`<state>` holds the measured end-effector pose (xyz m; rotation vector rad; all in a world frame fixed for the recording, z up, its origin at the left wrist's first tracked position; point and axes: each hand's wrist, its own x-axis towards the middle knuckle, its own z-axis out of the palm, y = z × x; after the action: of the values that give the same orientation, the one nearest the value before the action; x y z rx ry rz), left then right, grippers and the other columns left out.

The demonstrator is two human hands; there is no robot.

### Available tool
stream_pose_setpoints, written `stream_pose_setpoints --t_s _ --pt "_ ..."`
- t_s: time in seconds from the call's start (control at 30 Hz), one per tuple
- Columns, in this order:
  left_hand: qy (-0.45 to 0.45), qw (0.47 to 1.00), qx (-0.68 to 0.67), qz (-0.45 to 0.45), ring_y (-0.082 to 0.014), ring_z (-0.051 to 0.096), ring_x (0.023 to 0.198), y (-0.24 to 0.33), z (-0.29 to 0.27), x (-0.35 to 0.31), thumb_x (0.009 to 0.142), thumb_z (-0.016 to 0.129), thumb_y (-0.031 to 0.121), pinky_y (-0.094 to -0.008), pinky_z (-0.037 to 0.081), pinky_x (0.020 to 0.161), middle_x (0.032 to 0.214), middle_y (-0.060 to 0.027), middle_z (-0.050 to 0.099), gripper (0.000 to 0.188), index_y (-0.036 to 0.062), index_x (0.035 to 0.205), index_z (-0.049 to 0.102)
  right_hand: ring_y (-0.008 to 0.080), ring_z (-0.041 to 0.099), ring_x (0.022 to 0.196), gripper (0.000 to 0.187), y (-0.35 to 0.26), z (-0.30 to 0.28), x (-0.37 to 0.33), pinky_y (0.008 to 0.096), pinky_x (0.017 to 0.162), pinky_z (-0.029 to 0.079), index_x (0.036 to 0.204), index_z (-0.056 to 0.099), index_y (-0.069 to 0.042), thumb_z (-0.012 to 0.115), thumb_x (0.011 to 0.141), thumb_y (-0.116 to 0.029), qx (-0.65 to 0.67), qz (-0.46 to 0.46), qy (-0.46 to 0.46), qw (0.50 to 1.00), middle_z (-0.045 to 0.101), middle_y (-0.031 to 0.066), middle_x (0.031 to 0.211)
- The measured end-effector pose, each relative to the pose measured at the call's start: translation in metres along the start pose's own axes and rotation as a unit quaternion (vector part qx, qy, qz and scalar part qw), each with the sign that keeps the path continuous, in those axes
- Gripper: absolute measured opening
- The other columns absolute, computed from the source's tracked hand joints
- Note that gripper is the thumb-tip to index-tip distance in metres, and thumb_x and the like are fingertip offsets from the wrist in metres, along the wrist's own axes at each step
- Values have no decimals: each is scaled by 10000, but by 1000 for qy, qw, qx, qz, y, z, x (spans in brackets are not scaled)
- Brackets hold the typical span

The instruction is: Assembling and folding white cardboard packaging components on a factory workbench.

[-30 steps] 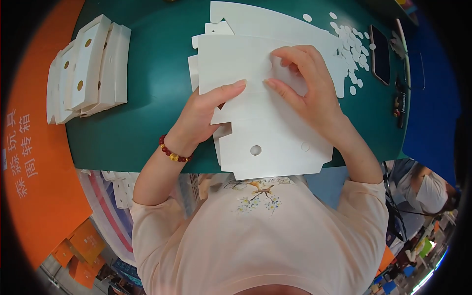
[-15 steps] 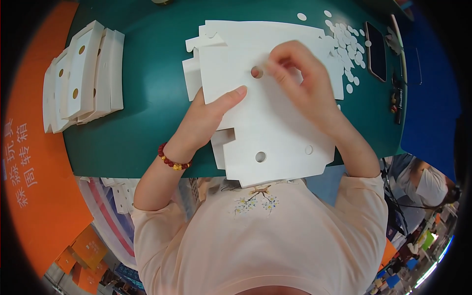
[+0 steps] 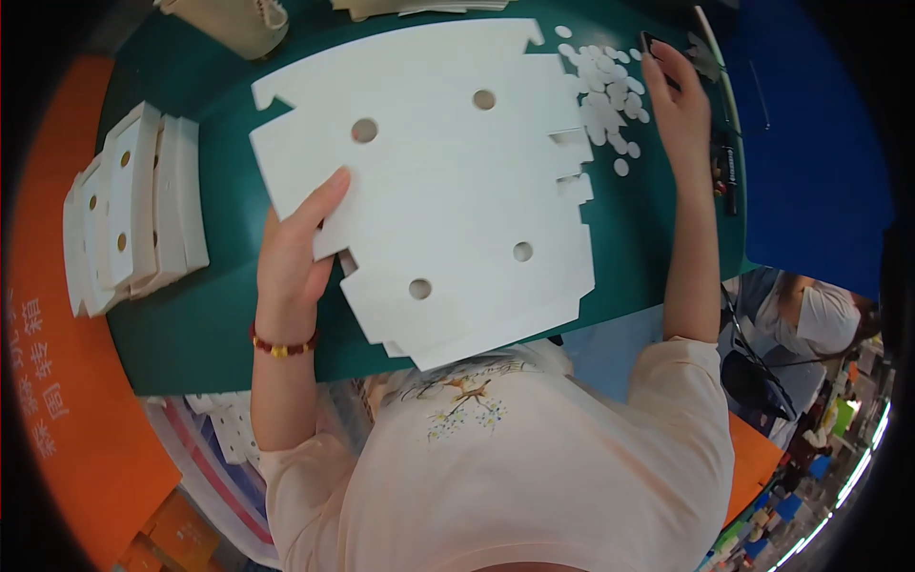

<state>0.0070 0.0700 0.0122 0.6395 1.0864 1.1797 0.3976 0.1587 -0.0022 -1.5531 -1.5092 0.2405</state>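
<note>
Cardboard sheet (image 3: 448,191), white, die-cut with round holes and notched edges, lies flat in the middle of the green desk (image 3: 191,324), on more sheets of the same cut. Its long axis runs from the far left corner toward the near right, where the near end overhangs the desk edge at the person's chest. Left hand (image 3: 295,257) rests on its left edge, fingers pressed together and laid flat on top. Right hand (image 3: 679,105) is well apart at the far right, fingers loosely extended beside a scatter of punched discs (image 3: 605,91). Folded boxes (image 3: 129,210) are stacked at the left; a dark phone (image 3: 667,57) lies partly under the right hand.
</note>
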Motion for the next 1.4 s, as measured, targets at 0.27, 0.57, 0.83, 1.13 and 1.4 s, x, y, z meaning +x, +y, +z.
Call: stream_pose_setpoints --t_s 0.27,0.57,0.83,1.13,1.4 --pt "-43 997 -60 0 -221 626 1106 2 -2 12 891 718 99 -354 532 913 1209 -114 629 449 -11 1290 545 206 598 1173 472 -45 16 -60 318 958 489 1349 573 -88 639 965 -355 161 -20 -107 981 647 111 1245" --pt "-44 999 -11 -23 -217 633 1078 5 -3 20 880 738 165 -375 526 893 1180 -92 648 401 18 1227 601 181 674 1022 674 -56 -6 -53 251 749 558 1467 390 7 658 947 -328 347 212 -311 859 644 158 1226" --pt "-28 998 -63 0 -209 630 1039 -2 8 11 860 755 193 -381 514 882 1135 -83 659 339 33 1141 654 133 646 916 505 -58 -4 -84 242 774 541 1311 550 7 712 918 -263 351 240 -307 852 653 109 1152" --pt "-121 974 -177 -68 -187 634 984 -19 -2 -30 901 680 156 -380 542 842 1062 -71 645 312 14 1164 589 184 647 1064 511 -85 15 -110 310 866 533 1344 511 -8 694 928 -242 428 293 -192 833 661 115 1157" --pt "-65 998 -21 6 -156 658 856 -21 15 -76 944 647 146 -306 574 749 1029 -71 633 249 11 1139 569 234 606 1137 551 -87 4 -120 330 903 513 1385 488 -76 714 898 -201 200 87 -174 960 622 122 1247"
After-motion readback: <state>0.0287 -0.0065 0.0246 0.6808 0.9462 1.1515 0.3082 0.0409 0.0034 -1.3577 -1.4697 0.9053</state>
